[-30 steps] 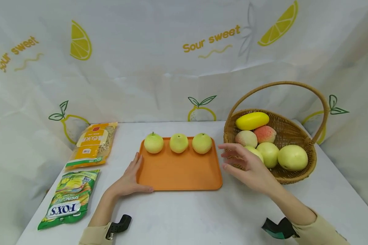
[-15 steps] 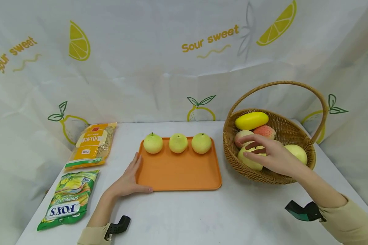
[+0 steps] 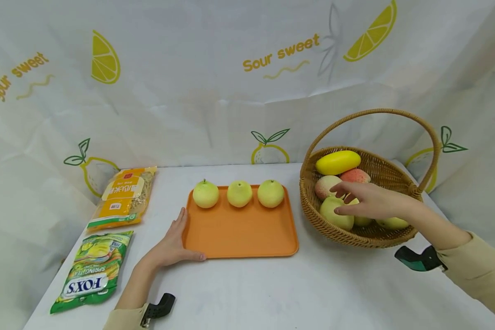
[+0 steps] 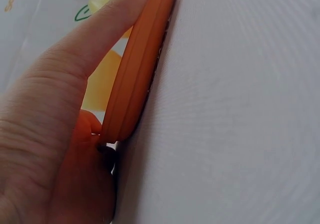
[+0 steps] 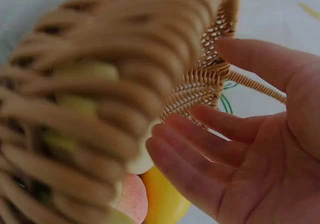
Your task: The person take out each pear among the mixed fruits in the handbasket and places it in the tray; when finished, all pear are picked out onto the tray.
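Observation:
My left hand lies at the near left corner of an orange tray, fingers along its left side and thumb at the front edge. In the left wrist view the thumb tip touches the tray's rim. Three pale green round fruits stand in a row along the tray's back. My right hand hovers over a wicker basket, fingers spread and slightly bent. Nothing is in its palm. Under it are pale green fruits, partly hidden, with two peaches and a yellow mango-like fruit behind.
A tall arched handle rises over the basket. To the left lie an orange food packet and a green FOX'S candy bag. A white cloth printed with lemons hangs behind the white table.
My right hand has moved right, from the basket's left rim to over the fruits inside, and then slightly further. The left hand stays at the tray.

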### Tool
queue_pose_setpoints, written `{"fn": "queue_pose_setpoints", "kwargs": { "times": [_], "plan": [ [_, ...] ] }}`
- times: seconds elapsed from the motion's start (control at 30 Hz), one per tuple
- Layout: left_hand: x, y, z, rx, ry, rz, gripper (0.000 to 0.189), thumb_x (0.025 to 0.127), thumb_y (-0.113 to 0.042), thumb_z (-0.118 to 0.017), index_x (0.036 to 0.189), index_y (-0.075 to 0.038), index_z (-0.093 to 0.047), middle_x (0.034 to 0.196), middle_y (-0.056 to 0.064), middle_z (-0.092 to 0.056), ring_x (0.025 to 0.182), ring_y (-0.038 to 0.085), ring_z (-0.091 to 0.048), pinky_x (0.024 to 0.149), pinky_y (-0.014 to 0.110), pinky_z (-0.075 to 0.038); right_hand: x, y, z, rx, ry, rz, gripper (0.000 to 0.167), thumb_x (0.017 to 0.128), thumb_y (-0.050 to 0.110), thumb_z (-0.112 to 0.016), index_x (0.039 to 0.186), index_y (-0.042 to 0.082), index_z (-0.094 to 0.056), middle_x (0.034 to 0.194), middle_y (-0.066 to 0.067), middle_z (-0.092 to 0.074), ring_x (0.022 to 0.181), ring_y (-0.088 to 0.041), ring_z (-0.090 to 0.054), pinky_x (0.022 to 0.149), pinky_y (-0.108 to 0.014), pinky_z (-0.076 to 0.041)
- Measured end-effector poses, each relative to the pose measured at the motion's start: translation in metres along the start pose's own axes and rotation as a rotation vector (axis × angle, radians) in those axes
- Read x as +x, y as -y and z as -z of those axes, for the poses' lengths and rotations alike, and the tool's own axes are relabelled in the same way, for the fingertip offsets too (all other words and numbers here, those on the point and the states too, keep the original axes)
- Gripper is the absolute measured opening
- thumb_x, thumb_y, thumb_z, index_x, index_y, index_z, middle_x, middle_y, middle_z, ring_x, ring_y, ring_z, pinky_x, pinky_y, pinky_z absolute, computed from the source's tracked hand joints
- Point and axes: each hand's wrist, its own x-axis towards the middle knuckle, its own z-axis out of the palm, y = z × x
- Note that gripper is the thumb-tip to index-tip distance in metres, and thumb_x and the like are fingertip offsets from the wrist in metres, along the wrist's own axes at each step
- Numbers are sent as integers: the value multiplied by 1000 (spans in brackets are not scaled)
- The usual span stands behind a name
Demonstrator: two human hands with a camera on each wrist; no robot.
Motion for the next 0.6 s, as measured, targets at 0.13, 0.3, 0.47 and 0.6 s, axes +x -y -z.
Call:
{"fn": "queue_pose_setpoints", "kwargs": {
  "times": [0.13, 0.3, 0.47, 0.6],
  "plan": [
    [0, -1, -1, 12, -2, -2, 141, 64, -57, -85, 154, -2, 9, 161, 18, 13, 145, 43, 10, 114, 60, -2, 6, -6, 8, -26, 104, -63, 59, 92, 35, -67, 130, -7, -51, 121, -13, -60, 104, -29, -60, 85, -44, -52],
    [-1, -2, 0, 27, -4, -2, 143, 64, -56, -85, 153, 2, 12, 160, 24, 11, 146, 40, 12, 115, 57, 3, 18, -9, 16, -49, 203, -88, 60, 92, 37, -66, 129, -8, -52, 116, -9, -62, 108, -32, -59, 88, -47, -50],
    [-2, -2, 0, 18, -9, 13, 144, 64, -56, -85, 152, 3, 14, 159, 26, 12, 145, 41, 13, 115, 58, 3, 29, -14, 21, -82, 292, -123, 60, 91, 35, -67, 126, -11, -52, 114, -14, -62, 94, -27, -62, 78, -41, -53],
    [-2, -1, 0, 5, -12, 34, 146, 63, -56, -86, 152, 3, 14, 158, 27, 13, 144, 43, 14, 114, 60, 1, 35, -17, 21, -54, 379, -197, 57, 90, 34, -68, 123, -10, -54, 112, -13, -60, 75, -15, -55, 64, -31, -50]
  ]
}}
